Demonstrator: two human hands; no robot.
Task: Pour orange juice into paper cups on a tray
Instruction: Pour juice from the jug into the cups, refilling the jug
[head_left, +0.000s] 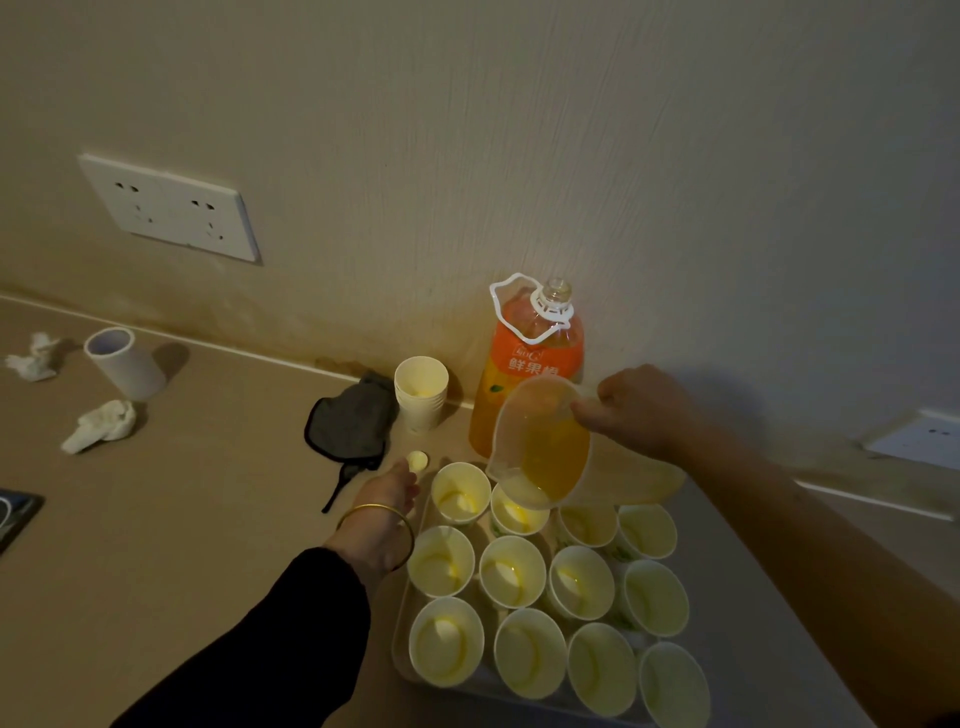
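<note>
A clear plastic jug (540, 441) with orange juice in it is tilted, spout down, over the back-row paper cups (517, 512) on a pale tray (402, 623). My right hand (634, 410) grips the jug at its handle side. Several paper cups fill the tray in rows, each with a little juice at the bottom. My left hand (389, 499) rests at the tray's back left corner, next to the cup (460, 491) there; its fingers are hidden from view. An uncapped orange juice bottle (530, 364) stands against the wall behind the jug.
A stack of spare paper cups (421, 392) stands left of the bottle, with a dark cloth (350, 421) beside it. The bottle cap (417, 460) lies by my left hand. A white tube (124, 364) and crumpled tissues (101, 423) lie at the left. A wall socket (169, 208) sits above.
</note>
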